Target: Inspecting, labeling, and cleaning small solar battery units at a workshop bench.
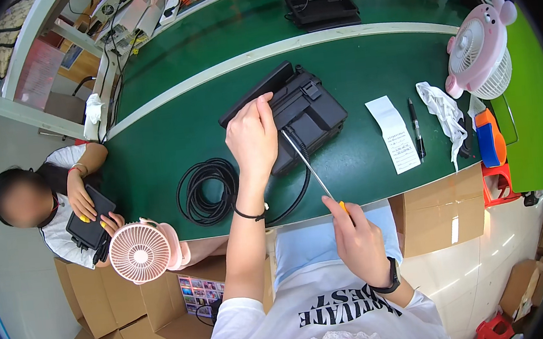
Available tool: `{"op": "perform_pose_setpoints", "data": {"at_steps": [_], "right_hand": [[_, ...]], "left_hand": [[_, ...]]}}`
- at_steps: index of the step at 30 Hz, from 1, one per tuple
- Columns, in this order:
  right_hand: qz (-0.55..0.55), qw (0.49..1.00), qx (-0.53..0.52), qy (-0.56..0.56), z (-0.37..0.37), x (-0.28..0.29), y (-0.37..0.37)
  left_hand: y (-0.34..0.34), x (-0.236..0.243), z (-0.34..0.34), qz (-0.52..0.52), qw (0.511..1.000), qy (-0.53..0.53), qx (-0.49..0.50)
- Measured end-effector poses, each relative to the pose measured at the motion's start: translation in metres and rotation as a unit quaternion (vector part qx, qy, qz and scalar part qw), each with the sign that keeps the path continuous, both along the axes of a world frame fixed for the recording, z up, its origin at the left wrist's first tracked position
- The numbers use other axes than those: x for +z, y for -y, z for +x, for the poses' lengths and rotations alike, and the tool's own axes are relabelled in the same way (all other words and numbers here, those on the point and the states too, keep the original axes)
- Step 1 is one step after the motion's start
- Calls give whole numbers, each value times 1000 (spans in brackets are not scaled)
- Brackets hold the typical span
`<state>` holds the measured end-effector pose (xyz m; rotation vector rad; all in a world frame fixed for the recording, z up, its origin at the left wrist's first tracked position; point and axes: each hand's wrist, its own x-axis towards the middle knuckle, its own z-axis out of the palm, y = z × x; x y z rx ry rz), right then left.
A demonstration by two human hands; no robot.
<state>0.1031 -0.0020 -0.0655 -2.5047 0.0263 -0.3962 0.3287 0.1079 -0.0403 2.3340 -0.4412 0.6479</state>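
A black plastic case [318,109] with a latch sits on the green table in front of me, its lid [257,92] tilted up on the left. My left hand [252,135] is closed at the case's near left side, fingers curled over its edge; its fingertips are partly hidden. In my right hand [362,246] is a long-shafted screwdriver [310,167] with a yellow handle, mostly covered by my fingers. Its tip reaches the case's near side, beside a black corrugated cable [303,189]. That cable leads toward a coil [208,192] lying left of my left forearm.
A person [78,194] at the left holds a black box. A pink fan [141,251] is at the near left edge, another fan [476,52] far right. Paper slip [392,135], pen [416,129] and white tissue [442,114] lie right. An open black case [317,1] stands behind.
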Motion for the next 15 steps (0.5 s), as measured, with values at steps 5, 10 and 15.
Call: {"op": "perform_pose_setpoints", "data": {"at_steps": [5, 10, 15], "right_hand": [[726, 634, 97, -247, 5, 7, 22], [867, 421, 102, -247, 6, 5, 38], [507, 836, 99, -184, -5, 19, 36]], "left_hand": [[0, 2, 2, -10, 1000, -11, -1], [0, 4, 2, -4, 999, -43, 6], [1, 6, 2, 5, 997, -76, 17]]}}
